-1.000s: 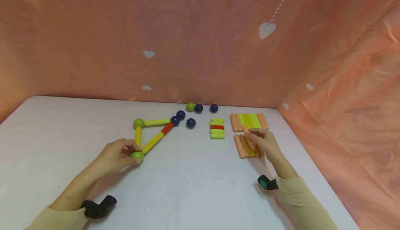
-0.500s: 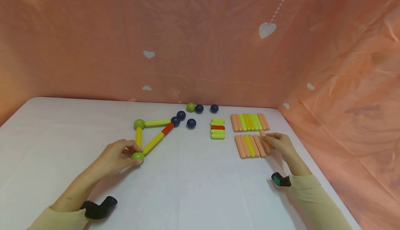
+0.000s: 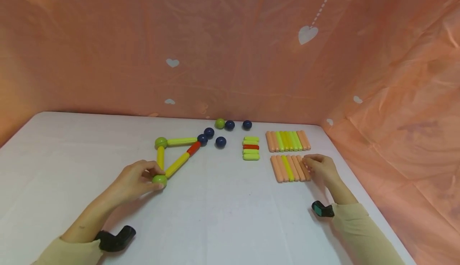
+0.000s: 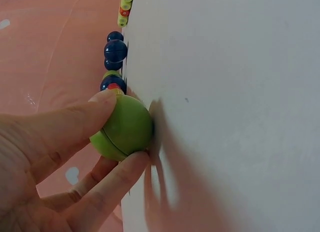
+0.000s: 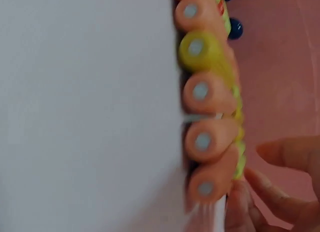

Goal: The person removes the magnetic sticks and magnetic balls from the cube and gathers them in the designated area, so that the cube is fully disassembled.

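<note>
Head view: a green ball at the near corner of a triangle of rods is pinched by the left hand, thumb and fingers curled round it; in the left wrist view the ball is seen clamped between thumb and a finger against the white table. The triangle lies left of the table's middle, with a second green ball at its far-left corner and a blue ball at its right corner. On the right, the end rod of the near row of rods is touched by the right hand, its fingers curled together at that rod; in the right wrist view the rod is met by the fingertips, though blur hides how firmly it is held. A far row lies just behind the near one. A small stack of short rods lies between rows and triangle. Loose balls sit near the table's back edge, before an orange backdrop.
</note>
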Motion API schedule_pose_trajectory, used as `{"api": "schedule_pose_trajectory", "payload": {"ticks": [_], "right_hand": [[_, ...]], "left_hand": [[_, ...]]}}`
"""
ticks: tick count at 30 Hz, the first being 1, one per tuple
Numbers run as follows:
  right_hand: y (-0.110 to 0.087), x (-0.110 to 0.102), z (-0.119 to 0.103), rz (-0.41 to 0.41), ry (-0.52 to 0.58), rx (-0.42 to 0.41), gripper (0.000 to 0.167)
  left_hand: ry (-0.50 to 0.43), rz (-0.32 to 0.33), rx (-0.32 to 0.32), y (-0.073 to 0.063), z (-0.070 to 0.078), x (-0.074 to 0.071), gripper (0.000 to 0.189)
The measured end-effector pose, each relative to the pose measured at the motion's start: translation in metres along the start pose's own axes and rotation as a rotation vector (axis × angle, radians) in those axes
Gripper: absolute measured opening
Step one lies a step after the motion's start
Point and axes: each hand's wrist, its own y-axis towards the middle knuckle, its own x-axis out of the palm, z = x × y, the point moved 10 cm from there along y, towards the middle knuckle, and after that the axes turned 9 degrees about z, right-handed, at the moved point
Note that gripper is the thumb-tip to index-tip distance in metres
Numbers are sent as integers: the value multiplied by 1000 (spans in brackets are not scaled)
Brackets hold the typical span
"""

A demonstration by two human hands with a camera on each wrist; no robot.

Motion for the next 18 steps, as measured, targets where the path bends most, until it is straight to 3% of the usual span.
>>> {"api": "schedule_pose_trajectory", "payload": {"ticks": [5,8,18], "right_hand": [[-2,1,-23,80,104,-48,44],[-7,9,-37,85,125,-79,42],[-33,71,-89,-123,198,-145,39]], "left_hand": [[0,12,11,-2,1,-2,22],[-6,12,14,-3,1,-2,23],[-31,-40,-8,-8,12,11,28]]}}
